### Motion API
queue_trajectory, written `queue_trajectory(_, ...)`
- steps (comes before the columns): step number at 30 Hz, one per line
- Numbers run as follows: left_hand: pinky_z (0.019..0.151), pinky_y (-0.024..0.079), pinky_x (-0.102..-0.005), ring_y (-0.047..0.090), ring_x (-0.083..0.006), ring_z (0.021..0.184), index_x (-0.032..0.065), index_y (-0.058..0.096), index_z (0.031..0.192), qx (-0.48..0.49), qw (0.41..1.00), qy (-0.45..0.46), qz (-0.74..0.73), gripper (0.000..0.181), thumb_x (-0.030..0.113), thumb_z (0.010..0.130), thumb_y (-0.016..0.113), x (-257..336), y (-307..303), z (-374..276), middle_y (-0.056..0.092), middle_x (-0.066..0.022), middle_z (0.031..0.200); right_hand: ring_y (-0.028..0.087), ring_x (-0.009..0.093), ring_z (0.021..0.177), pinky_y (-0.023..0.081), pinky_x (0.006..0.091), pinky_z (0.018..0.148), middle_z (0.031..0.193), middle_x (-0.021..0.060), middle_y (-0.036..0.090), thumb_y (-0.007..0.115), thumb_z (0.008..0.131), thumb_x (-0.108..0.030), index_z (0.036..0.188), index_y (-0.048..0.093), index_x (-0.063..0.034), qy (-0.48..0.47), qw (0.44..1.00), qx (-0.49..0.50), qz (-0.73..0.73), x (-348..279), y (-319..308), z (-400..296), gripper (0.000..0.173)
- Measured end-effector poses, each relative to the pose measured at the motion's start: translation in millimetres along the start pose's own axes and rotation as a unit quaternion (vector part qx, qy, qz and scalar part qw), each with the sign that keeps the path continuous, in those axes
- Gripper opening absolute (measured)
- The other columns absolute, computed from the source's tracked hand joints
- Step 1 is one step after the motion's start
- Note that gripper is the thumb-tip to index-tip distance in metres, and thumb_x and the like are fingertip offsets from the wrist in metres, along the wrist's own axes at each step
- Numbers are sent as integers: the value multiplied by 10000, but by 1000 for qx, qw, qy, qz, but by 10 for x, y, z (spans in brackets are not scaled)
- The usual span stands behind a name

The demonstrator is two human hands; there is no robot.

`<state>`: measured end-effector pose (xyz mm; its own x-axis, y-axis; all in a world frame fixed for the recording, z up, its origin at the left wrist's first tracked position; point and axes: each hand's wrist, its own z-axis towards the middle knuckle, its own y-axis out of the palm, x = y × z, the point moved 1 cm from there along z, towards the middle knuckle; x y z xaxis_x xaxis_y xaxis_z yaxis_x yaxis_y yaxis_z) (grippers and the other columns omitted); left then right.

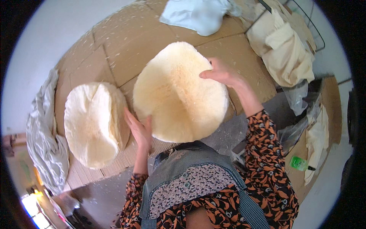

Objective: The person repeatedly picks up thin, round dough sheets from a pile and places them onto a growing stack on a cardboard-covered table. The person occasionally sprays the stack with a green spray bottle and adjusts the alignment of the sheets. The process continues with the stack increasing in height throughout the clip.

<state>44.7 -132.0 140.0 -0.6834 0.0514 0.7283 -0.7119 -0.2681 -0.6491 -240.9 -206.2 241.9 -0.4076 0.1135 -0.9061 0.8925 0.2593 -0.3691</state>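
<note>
A large round cream piece of fluffy padding is held up in front of me, dished in the middle. My right hand grips its upper right edge, thumb on the face and fingers behind. My left hand is at its lower left edge, thumb against the rim, fingers extended toward the neighbouring stack; whether the fingertips touch that stack is unclear. This stack of similar cream rounds lies to the left, its top piece creased and sagging.
Flattened cardboard sheets with scattered fluff cover the work surface. A grey cloth lies bunched at the left edge, a pale blue bag at the far side. Cream fabric sits by a wire frame at right; a green bottle lies lower right.
</note>
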Motion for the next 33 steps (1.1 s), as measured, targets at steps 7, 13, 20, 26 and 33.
queue_trajectory(7,994,246,-444,284,-364,1209,-20,406,1184,112,968,221,36,512,19,700,569,330,-1193,-491,321,-200,1279,590,173,765,501,269,646,869,121,596,678,658,-141,1006,524,57,-199,976,-78,-45,-1796,427,29,430)
queue_trajectory(13,947,329,-375,394,-258,1144,-7,416,1183,405,906,120,-16,436,-17,756,503,154,-2094,-494,437,-140,1205,611,252,705,523,292,609,886,200,593,631,702,-93,990,502,94,-344,934,-98,3,-3117,553,-360,367)
queue_trajectory(20,972,300,-364,367,-237,1169,10,382,1222,434,859,-109,-247,408,250,893,391,-452,-2510,-856,396,-137,1248,584,213,849,489,311,717,1008,145,563,670,698,-244,1105,458,49,-300,920,-51,247,-2952,712,329,544)
queue_trajectory(26,1017,208,-353,243,-257,1245,-37,228,1284,340,789,-198,-471,597,420,902,269,-1053,-1999,-513,267,-150,1339,531,238,941,441,358,822,1042,128,549,637,707,-78,1112,466,28,-73,929,-56,358,-923,1775,739,453)
queue_trajectory(33,855,348,-286,460,-157,973,-8,391,1136,268,833,-199,-441,353,107,807,448,-854,-1748,-239,489,-77,1065,549,206,910,455,352,790,1014,108,565,620,732,-68,1057,496,36,28,930,-94,353,-544,1996,593,363)
